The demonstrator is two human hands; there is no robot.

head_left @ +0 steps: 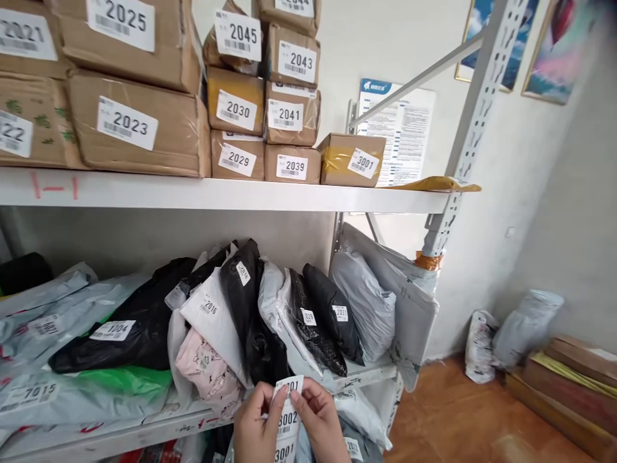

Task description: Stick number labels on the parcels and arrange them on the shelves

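Note:
A white strip of numbered barcode labels [288, 418] hangs at the bottom centre, printed with numbers such as 3002. My left hand [254, 427] pinches its left edge near the top. My right hand [319, 421] pinches the right edge, thumb and finger closed on the paper. Both hands are in front of the lower shelf [144, 432], just below a row of black, white and grey poly mailer bags [270, 315] that stand upright with small number stickers.
The upper shelf [216, 195] carries stacked cardboard boxes [135, 122] with labels 2023 to 2045 and a box marked 3001 [353, 159]. Flat mailers [62, 347] lie at lower left. Parcels [511, 334] and boxes [569, 386] sit on the wooden floor at right.

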